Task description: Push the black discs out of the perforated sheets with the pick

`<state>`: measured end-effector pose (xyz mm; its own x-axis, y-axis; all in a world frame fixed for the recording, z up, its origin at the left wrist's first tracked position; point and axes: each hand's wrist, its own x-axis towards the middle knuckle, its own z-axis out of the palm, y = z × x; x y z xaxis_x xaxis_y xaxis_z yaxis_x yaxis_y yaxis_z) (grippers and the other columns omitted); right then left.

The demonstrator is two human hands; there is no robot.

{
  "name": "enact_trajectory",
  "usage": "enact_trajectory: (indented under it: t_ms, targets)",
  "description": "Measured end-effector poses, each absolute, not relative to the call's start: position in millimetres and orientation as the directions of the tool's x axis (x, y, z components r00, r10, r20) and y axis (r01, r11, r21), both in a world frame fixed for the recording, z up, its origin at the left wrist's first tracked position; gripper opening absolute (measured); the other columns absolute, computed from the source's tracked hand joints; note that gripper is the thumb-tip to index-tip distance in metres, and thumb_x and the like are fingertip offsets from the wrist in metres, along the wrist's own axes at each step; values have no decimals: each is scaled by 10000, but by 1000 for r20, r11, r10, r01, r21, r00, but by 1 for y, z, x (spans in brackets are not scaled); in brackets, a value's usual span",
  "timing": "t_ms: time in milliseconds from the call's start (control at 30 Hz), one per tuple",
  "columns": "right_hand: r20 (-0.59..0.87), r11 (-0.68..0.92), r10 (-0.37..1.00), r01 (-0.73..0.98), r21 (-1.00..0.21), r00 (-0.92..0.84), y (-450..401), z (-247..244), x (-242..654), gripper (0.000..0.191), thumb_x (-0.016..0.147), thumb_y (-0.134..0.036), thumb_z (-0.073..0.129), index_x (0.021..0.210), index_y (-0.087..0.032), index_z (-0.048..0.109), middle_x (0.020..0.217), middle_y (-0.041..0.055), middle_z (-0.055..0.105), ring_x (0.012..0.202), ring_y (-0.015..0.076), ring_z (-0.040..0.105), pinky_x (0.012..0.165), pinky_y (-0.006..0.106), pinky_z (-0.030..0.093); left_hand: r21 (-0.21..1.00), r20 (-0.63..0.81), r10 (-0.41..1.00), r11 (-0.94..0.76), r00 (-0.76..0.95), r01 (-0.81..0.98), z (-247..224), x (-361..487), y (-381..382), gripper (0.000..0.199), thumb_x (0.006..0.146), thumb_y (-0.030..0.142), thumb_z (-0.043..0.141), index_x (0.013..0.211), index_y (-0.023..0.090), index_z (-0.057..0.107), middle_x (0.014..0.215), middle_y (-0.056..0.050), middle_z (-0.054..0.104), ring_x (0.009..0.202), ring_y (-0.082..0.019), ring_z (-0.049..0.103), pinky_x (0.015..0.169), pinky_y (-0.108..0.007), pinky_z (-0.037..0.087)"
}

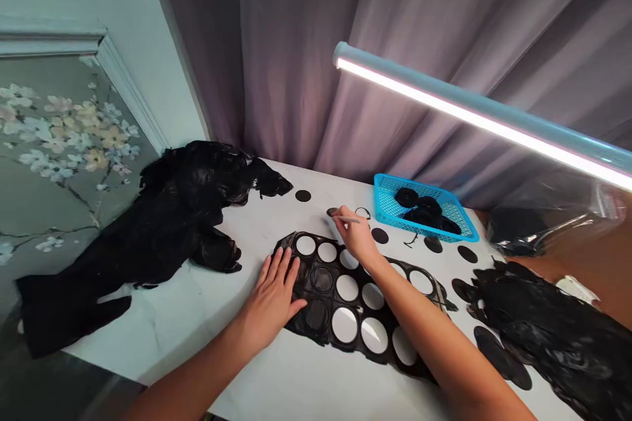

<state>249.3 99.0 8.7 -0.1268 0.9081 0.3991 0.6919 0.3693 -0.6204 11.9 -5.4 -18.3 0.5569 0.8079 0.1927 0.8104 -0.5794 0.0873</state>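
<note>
A black sheet (353, 306) with rows of round openings lies on the white table (197, 316); white shows through most openings, while black fills a few at its left end. Flat on that left end rests my left hand (271, 299), its fingers spread. Beyond the sheet's far edge, my right hand (356, 235) pinches a thin, pen-like tool (348, 219). The tool's tip is hidden by the fingers, which are at a small black disc (332, 212) on the table.
Black material is heaped at left (168, 223) and at right (548, 329). A blue basket (388, 216) with black rings stands at the back. Black discs (303, 196) lie scattered along the far side. A lit tube lamp (474, 108) hangs above, before a grey curtain (296, 66).
</note>
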Motion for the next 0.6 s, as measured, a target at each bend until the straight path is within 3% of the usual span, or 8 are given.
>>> enact_trajectory:
  t_ms: [200,367,600]
  targets:
    - [254,476,850,463,-748,-462,33,2,211,90,935,-173,485,918,-211,565,848,18,664,700,142,569,645,243,417,174,214,791,-608,573,774,-19,-3,-48,552,941,422,532,1420,172,414,1509,-147,396,1384,-284,386,1112,-471,371]
    - [219,409,851,340,-847,-477,17,-5,201,152,915,-178,544,764,-196,535,905,35,650,782,148,573,704,265,439,204,257,817,-569,517,797,-25,0,-61,554,960,423,506,1436,163,392,1517,-146,383,1385,-292,385,1093,-482,398]
    - [222,413,849,339,-845,-480,24,-10,199,150,883,-170,593,743,-194,545,898,33,631,820,162,568,754,301,450,204,267,832,-541,485,816,-21,3,-57,541,970,446,482,1426,161,417,1468,-139,457,1356,-289,429,1116,-506,357]
